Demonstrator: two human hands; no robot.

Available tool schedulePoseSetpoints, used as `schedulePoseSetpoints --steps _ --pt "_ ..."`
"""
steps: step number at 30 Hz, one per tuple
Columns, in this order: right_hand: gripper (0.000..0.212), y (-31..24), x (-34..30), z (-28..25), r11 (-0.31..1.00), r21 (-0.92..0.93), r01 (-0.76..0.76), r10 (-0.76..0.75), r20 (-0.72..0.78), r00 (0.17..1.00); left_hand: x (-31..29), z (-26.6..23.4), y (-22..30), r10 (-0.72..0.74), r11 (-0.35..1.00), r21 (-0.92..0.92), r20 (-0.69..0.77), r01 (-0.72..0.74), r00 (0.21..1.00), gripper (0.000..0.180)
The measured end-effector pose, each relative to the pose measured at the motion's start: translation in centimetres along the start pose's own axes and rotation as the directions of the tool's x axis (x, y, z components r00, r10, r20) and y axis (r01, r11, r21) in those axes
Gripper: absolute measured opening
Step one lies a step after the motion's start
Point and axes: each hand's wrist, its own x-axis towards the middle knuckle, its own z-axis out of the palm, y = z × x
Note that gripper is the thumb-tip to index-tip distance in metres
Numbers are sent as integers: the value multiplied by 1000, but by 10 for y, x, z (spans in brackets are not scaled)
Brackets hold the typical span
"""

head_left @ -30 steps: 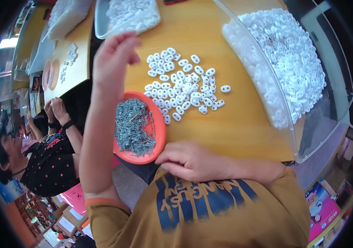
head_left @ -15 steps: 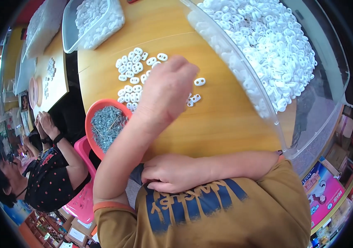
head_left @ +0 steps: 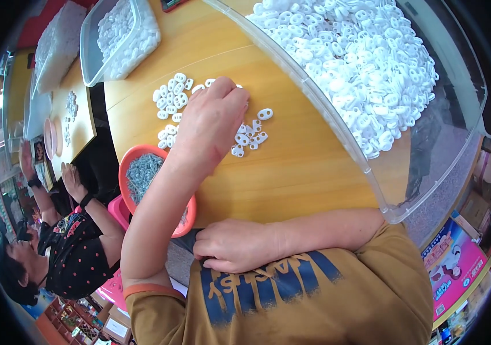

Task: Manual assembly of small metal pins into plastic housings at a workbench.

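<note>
My left hand (head_left: 214, 118) reaches over the table among small white plastic pieces, each oval with two holes. Its fingers are bent downward and the fingertips are hidden, so I cannot make out what they hold. One cluster of white pieces (head_left: 172, 95) lies to its left; a looser group (head_left: 249, 137) lies to its right, with a single piece (head_left: 265, 114) apart from it. My right hand (head_left: 231, 246) rests against my shirt at the near table edge, fingers curled in, nothing visible in it. Beside my left forearm is an orange bowl (head_left: 183, 229) of small greyish-blue pieces (head_left: 143, 174).
A large clear bin (head_left: 392, 215) heaped with white pieces (head_left: 349, 75) stands on the right. At the back left is a smaller clear tub (head_left: 88, 60) of white pieces. Another person (head_left: 78, 247) sits to the left near a second table (head_left: 82, 118).
My left hand has moved left and slightly nearer, uncovering more white pieces on its right. My right hand stays at the table edge. The other person's hands have come apart, one raised.
</note>
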Motion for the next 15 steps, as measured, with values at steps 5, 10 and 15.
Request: schedulePoseSetpoints --steps 5,10,15 --pt "16 0 1 0 1000 14 -19 19 16 1000 8 -8 -3 5 997 78 70 -10 998 9" --pt "18 -1 3 1 999 20 -50 49 49 998 6 -12 -1 68 987 143 79 -79 995 11" --pt "18 -1 4 -1 995 60 -78 75 46 996 -28 -40 21 -300 939 -206 -94 277 949 16"
